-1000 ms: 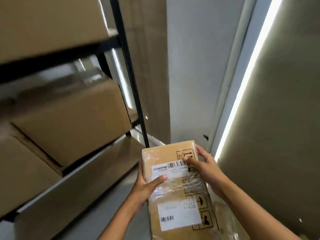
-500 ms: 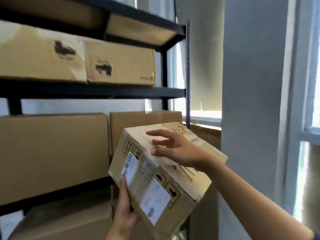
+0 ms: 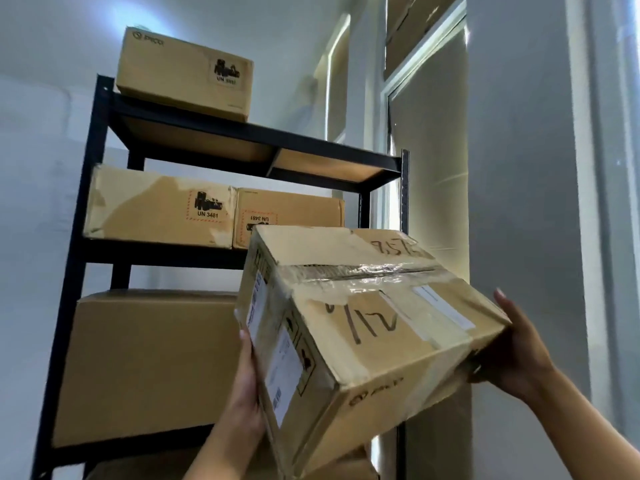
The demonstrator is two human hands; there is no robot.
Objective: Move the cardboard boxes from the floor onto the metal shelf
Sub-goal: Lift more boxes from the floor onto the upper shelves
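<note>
I hold a taped cardboard box [image 3: 363, 341] with handwriting on top, tilted in the air in front of the right side of the black metal shelf [image 3: 83, 258]. My left hand [image 3: 244, 393] presses flat against its labelled left face, fingers pointing up. At the box's right end, my right hand [image 3: 516, 351] supports it with the palm, one finger straight up. The box touches no shelf board.
A box [image 3: 183, 71] sits on the top board's left part. Two boxes [image 3: 156, 209] [image 3: 287, 213] fill the second level, and a large box [image 3: 149, 365] the third. A window with a blind [image 3: 429, 133] and a wall pillar [image 3: 519, 168] stand right of the shelf.
The box has risen and turned its handwritten top toward me. My right hand slid from the top face to the right end. The view has tilted up to the shelf's top.
</note>
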